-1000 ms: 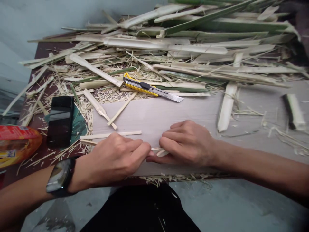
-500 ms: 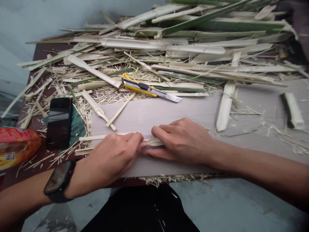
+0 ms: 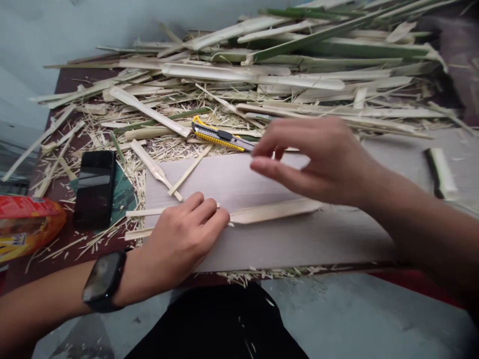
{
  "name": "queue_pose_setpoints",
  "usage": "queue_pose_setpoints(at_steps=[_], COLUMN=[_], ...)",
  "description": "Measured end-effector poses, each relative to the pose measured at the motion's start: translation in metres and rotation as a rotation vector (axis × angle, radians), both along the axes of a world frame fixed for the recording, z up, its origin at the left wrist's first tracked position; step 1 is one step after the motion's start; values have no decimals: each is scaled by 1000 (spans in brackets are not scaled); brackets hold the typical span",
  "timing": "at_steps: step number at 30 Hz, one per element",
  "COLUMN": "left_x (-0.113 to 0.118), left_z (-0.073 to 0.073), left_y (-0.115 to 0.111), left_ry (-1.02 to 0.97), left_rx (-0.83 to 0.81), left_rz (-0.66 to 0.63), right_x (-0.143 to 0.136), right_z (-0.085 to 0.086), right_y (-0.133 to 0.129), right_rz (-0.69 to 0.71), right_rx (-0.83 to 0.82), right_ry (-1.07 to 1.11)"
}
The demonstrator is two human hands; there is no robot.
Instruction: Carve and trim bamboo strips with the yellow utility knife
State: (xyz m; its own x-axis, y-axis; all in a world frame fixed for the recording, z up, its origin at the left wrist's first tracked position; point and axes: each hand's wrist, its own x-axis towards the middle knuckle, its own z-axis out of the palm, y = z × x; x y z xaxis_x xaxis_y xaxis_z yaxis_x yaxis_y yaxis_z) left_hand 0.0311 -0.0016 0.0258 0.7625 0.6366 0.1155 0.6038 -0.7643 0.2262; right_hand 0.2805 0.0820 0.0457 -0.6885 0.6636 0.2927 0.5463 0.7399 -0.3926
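My left hand [image 3: 187, 234], a black smartwatch on its wrist, is closed on the narrow end of a bamboo strip [image 3: 275, 212]. The strip's wide, pale end points right along a grey board [image 3: 277, 249]. Thumb and fingers apart, my right hand [image 3: 310, 154] is raised over the board and holds nothing. Close to its fingertips lies a yellow utility knife [image 3: 220, 135] with its blade out; the hand hides the blade's tip. Left of my left hand, thin bamboo sticks [image 3: 144, 213] show on the board.
Bamboo strips [image 3: 254, 75] and shavings are heaped across the back. A phone [image 3: 95, 189] rests on the left, beside a red and orange package [image 3: 30, 227]. A carved bamboo piece [image 3: 155, 167] lies near the knife, and a short bamboo block [image 3: 441, 172] at right.
My right hand has let go of the bamboo strip and moved up and right to the knife's blade end. My left hand keeps its hold, shifted slightly right.
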Motion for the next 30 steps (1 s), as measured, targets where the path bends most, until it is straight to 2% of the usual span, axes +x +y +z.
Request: queue_pose_setpoints(at_steps=[2, 4, 8, 12, 15, 17, 20, 22, 24, 26, 28, 30], left_x=[1, 3, 4, 1, -1, -2, -2, -1, -2, -2, -2, -3], left_z=[-3, -6, -12, -14, -15, -16, -18, -20, -22, -25, -27, -27], left_y=[-1, -3, -6, -6, -6, -6, -7, -7, -7, -6, -4, -2], left_ry=[17, -1, -68, -134, -198, -231, -283, -315, -326, -347, -377, -392], left_rx=[68, 101, 147, 100, 70, 49, 30, 2, -47, -88, -123, -152], left_rz=[-33, -46, -97, -214, -249, -243, -237, -235, -221, -209, -213, -223], right_x=[-13, -31, -65, -79, -76, -70, -59, -55, -56, -63, -73, -83], right_z=[2, -1, -15, -23, -19, -11, 3, 10, 13, 13, 11, 8], right_y=[14, 29, 52, 62, 61, 57, 46, 35, 22, 9, -1, -9], right_rz=[-121, -163, -135, -165, -189, -233, -279, -251, -219, -219, -258, -309], right_rx=[90, 138, 143, 83, 62, 61, -39, -282, -608, -878, -1014, -1029], right_ry=[-109, -235, -432, -491, -441, -307, 78, 413, 710, 938, 1096, 1199])
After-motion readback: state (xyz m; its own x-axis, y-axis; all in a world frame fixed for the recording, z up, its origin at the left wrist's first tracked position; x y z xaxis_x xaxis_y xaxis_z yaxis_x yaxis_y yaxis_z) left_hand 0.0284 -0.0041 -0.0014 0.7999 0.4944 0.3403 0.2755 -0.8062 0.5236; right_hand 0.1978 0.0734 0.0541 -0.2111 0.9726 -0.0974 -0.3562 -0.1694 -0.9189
